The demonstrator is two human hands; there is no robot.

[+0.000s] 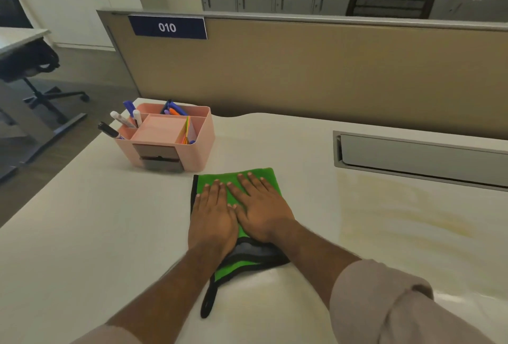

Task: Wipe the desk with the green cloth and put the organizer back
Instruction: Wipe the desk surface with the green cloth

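A green cloth (220, 180) with black edging lies folded on the white desk (82, 233), near the middle. Both hands press flat on it side by side: my left hand (213, 214) on its left half, my right hand (261, 206) on its right half, fingers stretched forward. A black loop of the cloth trails toward me. The pink organizer (167, 137) stands just beyond the cloth to the left, close to the desk's far left corner. It holds markers, pens and coloured sticky notes, and has small drawers in front.
A grey cable tray lid (420, 159) is set into the desk at the right. A tan partition (302, 69) with a "010" sign closes the far edge. The desk's left edge drops to the floor, where an office chair (35, 69) stands.
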